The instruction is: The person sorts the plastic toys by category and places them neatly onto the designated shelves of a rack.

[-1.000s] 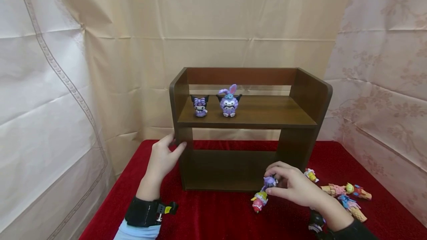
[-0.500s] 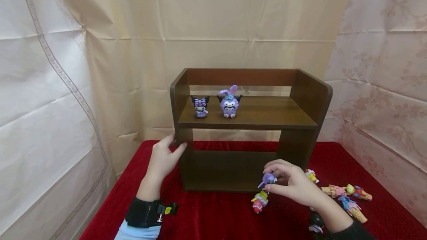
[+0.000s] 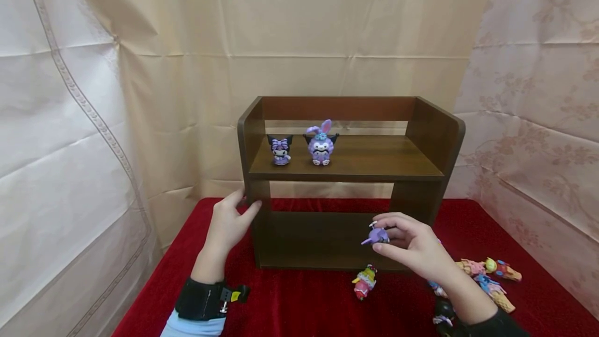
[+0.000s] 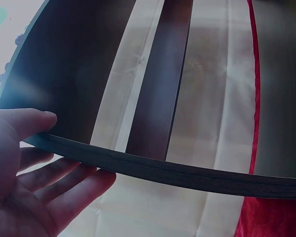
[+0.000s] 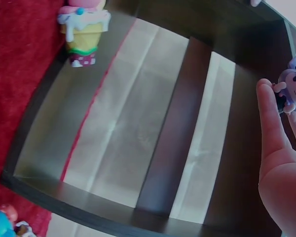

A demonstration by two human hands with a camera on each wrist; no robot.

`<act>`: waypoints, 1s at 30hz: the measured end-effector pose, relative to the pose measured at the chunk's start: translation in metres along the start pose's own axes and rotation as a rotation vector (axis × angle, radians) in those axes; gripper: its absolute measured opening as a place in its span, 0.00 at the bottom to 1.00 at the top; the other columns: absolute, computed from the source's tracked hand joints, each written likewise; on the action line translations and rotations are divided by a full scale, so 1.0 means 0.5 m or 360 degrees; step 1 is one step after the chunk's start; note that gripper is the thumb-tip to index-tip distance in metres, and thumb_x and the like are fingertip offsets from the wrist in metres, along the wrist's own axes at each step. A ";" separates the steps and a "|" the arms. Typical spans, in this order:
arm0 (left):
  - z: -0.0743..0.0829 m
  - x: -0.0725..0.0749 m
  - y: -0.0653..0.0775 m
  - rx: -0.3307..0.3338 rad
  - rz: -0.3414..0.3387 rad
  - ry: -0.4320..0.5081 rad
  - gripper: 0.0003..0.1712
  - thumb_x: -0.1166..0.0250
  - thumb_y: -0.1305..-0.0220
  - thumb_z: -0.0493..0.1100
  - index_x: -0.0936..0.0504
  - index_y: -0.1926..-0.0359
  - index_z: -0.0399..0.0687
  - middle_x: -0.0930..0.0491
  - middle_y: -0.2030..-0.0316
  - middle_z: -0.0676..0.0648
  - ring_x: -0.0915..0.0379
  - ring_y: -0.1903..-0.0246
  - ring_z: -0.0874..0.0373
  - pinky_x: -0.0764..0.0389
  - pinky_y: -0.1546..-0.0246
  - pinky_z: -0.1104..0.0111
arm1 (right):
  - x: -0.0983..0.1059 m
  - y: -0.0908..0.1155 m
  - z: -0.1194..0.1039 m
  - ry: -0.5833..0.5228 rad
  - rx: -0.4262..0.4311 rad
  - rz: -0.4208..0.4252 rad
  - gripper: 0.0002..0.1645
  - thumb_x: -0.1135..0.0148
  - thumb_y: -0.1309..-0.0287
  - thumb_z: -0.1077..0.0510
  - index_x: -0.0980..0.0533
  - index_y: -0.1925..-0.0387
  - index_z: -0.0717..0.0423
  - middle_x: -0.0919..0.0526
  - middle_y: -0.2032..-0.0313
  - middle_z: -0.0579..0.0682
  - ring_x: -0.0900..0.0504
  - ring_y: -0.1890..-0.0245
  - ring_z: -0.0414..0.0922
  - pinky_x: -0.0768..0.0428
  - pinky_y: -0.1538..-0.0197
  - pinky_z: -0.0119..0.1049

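A small purple figurine (image 3: pixel 378 236) is pinched between thumb and fingers of my right hand (image 3: pixel 414 246), raised in front of the lower compartment. In the right wrist view, the figurine (image 5: pixel 294 88) shows at the fingertips. My left hand (image 3: pixel 229 228) grips the left side panel of the brown wooden shelf (image 3: pixel 346 177); its thumb lies inside and its fingers outside. On the upper board stand a purple-bowed figurine (image 3: pixel 281 151) with black ears and a rabbit-eared purple figurine (image 3: pixel 321 150). A pink and yellow ice-cream figurine (image 3: pixel 364 282) lies before the shelf.
Several ice-cream-cone figurines (image 3: pixel 496 293) lie at the right on the red cloth (image 3: pixel 299 306), with a black figurine (image 3: pixel 443 311) near my right forearm, which partly covers them. A beige curtain (image 3: pixel 355 30) hangs behind the shelf.
My right hand has lifted the purple figurine up from beside the ice-cream figurine, which stays lying on the cloth. The left hand keeps its place on the shelf.
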State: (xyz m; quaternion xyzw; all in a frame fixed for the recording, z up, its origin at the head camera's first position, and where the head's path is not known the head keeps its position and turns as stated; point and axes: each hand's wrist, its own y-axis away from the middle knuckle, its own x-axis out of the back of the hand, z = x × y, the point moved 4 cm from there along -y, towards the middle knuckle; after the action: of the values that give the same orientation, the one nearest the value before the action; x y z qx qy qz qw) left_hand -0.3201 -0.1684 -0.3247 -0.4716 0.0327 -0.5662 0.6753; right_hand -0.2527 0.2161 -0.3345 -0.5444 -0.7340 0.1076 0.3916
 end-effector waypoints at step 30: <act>0.001 0.002 0.001 0.0016 0.0005 -0.0037 0.22 0.32 0.41 0.47 0.22 0.45 0.51 0.18 0.54 0.49 0.23 0.55 0.56 0.17 0.61 0.54 | 0.050 -0.097 -0.200 0.0128 0.0111 0.0286 0.24 0.34 0.54 0.77 0.24 0.52 0.68 0.21 0.52 0.57 0.20 0.65 0.50 0.17 0.61 0.32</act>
State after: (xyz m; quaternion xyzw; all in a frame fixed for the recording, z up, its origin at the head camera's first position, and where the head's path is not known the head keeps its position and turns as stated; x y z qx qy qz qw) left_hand -0.3193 -0.1689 -0.3245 -0.4748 0.0228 -0.5598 0.6788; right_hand -0.2206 0.1928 -0.2278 -0.5980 -0.6617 0.1459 0.4281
